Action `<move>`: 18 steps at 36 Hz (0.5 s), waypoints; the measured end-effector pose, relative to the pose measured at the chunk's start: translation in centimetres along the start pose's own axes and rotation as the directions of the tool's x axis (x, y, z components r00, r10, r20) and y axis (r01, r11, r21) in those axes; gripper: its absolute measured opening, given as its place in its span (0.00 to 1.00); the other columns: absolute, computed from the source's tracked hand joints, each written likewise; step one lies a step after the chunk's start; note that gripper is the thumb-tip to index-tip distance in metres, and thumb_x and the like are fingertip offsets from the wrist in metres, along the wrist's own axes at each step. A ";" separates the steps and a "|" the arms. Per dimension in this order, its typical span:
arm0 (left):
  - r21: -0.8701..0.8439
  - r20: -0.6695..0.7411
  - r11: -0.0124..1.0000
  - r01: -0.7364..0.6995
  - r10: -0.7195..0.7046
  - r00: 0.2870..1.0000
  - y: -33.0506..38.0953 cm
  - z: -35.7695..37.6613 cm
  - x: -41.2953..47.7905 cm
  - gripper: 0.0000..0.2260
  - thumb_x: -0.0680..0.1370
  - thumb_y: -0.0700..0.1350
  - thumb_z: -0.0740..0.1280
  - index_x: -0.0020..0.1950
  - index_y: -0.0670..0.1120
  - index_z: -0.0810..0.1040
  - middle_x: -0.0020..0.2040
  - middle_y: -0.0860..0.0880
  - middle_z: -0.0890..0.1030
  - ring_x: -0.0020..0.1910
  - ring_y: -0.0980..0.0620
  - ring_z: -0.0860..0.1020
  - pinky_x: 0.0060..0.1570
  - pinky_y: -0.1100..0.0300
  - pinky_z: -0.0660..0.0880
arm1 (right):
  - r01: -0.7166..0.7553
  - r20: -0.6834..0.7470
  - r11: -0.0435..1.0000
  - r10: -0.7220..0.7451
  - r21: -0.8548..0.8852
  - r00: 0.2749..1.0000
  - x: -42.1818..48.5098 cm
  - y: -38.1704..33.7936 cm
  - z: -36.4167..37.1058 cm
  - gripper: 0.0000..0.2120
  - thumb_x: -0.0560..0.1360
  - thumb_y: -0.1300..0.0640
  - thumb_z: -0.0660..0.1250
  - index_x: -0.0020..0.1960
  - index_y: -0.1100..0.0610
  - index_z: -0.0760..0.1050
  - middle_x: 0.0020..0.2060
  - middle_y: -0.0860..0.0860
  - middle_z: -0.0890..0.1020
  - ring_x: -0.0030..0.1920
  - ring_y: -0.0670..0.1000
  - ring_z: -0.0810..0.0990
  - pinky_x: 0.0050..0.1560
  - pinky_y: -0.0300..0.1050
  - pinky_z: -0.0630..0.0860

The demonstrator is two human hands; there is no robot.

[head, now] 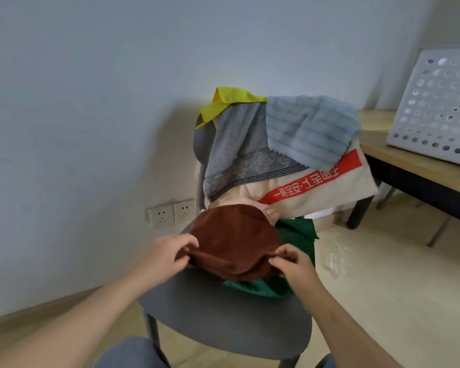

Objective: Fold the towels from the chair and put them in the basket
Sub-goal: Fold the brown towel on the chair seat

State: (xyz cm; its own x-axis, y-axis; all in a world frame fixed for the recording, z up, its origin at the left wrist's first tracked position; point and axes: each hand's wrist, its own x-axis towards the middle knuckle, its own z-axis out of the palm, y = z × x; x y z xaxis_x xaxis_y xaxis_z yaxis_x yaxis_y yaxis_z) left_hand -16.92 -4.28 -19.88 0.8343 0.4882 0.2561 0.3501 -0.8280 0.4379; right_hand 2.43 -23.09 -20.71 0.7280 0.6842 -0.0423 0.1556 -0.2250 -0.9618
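The brown towel (234, 235) is pinched at its near edge in the grip of the left hand (168, 254) and right hand (292, 264); a green towel (299, 232) is partly covered beneath.

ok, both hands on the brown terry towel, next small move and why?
Probably lift the near edge and fold it over to the far edge. The left hand and right hand each pinch a near corner of the brown terry towel, which lies spread on the grey chair seat over a green cloth.

We see a plush matt brown towel (234, 235), fuzzy grey terry towel (231, 144), smooth matt chair seat (223, 314), wood-grain tabletop (409, 166).
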 end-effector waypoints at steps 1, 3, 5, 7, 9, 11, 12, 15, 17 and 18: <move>0.022 0.073 1.000 0.003 -0.004 0.997 -0.5 1.0 -0.3 0.12 0.73 0.40 0.69 0.53 0.52 0.77 0.45 0.58 0.76 0.45 0.59 0.75 0.48 0.69 0.70 | -0.020 0.014 0.998 0.021 -0.060 1.000 -0.4 1.0 0.0 0.11 0.71 0.65 0.69 0.33 0.55 0.72 0.32 0.51 0.76 0.40 0.53 0.75 0.45 0.45 0.69; 0.108 0.216 0.994 -0.010 -0.013 0.976 -1.4 2.4 -0.9 0.14 0.72 0.45 0.70 0.56 0.56 0.75 0.43 0.61 0.72 0.44 0.59 0.73 0.49 0.65 0.71 | -0.028 0.032 0.983 0.034 -0.181 0.999 -1.1 2.4 0.0 0.10 0.71 0.62 0.70 0.34 0.54 0.73 0.32 0.49 0.76 0.39 0.51 0.75 0.42 0.42 0.69; 0.191 0.323 0.981 -0.039 -0.026 0.946 -1.9 3.2 -1.4 0.17 0.71 0.46 0.69 0.58 0.58 0.73 0.43 0.62 0.70 0.44 0.60 0.71 0.47 0.66 0.69 | 0.002 0.035 0.969 0.006 -0.246 0.999 -1.7 3.1 -0.2 0.11 0.71 0.60 0.70 0.33 0.54 0.73 0.31 0.48 0.76 0.37 0.48 0.74 0.37 0.37 0.67; 0.256 0.381 0.965 -0.048 -0.055 0.923 -2.3 3.8 -1.8 0.20 0.71 0.44 0.66 0.60 0.59 0.70 0.45 0.61 0.71 0.47 0.59 0.73 0.46 0.65 0.69 | 0.043 0.033 0.959 -0.035 -0.280 0.999 -1.9 3.3 -0.3 0.09 0.71 0.60 0.71 0.34 0.54 0.75 0.33 0.50 0.78 0.38 0.49 0.76 0.38 0.36 0.68; 0.315 0.389 0.949 -0.014 -0.115 0.914 -2.4 4.2 -2.1 0.23 0.71 0.42 0.63 0.63 0.59 0.66 0.50 0.58 0.74 0.51 0.55 0.74 0.48 0.60 0.72 | 0.076 0.005 0.954 -0.078 -0.290 0.997 -2.0 3.2 -0.6 0.03 0.70 0.61 0.71 0.39 0.56 0.79 0.39 0.53 0.82 0.44 0.52 0.79 0.47 0.44 0.73; 0.344 0.357 0.938 0.050 -0.180 0.917 -2.5 4.1 -2.1 0.23 0.72 0.41 0.60 0.64 0.58 0.63 0.53 0.52 0.77 0.52 0.51 0.76 0.49 0.55 0.74 | 0.134 -0.021 0.942 -0.147 -0.309 0.989 -2.1 2.9 -1.0 0.01 0.71 0.62 0.71 0.41 0.57 0.81 0.39 0.53 0.83 0.45 0.53 0.79 0.49 0.49 0.75; 0.328 0.338 0.940 0.092 -0.208 0.918 -2.5 3.9 -2.1 0.23 0.72 0.41 0.60 0.65 0.57 0.63 0.54 0.51 0.77 0.53 0.50 0.76 0.49 0.56 0.74 | 0.168 -0.025 0.936 -0.185 -0.310 0.982 -2.1 2.7 -1.1 0.03 0.71 0.62 0.70 0.40 0.58 0.81 0.37 0.52 0.82 0.43 0.52 0.79 0.47 0.49 0.75; 0.148 0.295 0.969 0.199 -0.236 0.926 -2.0 2.6 -1.8 0.17 0.73 0.38 0.61 0.57 0.54 0.66 0.47 0.54 0.76 0.44 0.56 0.74 0.39 0.63 0.68 | 0.198 -0.004 0.968 -0.201 -0.156 0.980 -2.3 2.0 -1.4 0.12 0.73 0.66 0.66 0.33 0.57 0.75 0.27 0.47 0.76 0.34 0.45 0.75 0.37 0.40 0.72; -0.029 0.275 0.967 0.254 -0.236 0.932 -1.6 1.7 -1.6 0.13 0.71 0.34 0.61 0.47 0.53 0.69 0.36 0.54 0.75 0.33 0.59 0.71 0.32 0.67 0.64 | 0.166 0.032 0.985 -0.165 -0.045 0.986 -2.3 1.6 -1.5 0.12 0.74 0.68 0.63 0.32 0.63 0.72 0.27 0.51 0.72 0.33 0.48 0.71 0.36 0.39 0.67; -0.103 0.285 0.955 0.279 -0.241 0.928 -1.4 1.2 -1.5 0.13 0.71 0.32 0.61 0.43 0.52 0.70 0.31 0.54 0.73 0.29 0.60 0.69 0.29 0.68 0.63 | 0.144 0.050 0.990 -0.143 -0.009 0.988 -2.3 1.5 -1.6 0.11 0.74 0.68 0.62 0.33 0.65 0.70 0.29 0.55 0.71 0.35 0.50 0.70 0.37 0.42 0.66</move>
State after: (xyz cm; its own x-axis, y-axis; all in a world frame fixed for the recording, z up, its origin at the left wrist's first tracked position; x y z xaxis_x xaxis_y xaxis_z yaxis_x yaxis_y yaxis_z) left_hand -18.11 -4.15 -21.94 0.8111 0.5739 -0.1130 0.5233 -0.6257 0.5785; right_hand 2.03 -26.08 -21.60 0.6636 0.7435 0.0825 0.2651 -0.1307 -0.9553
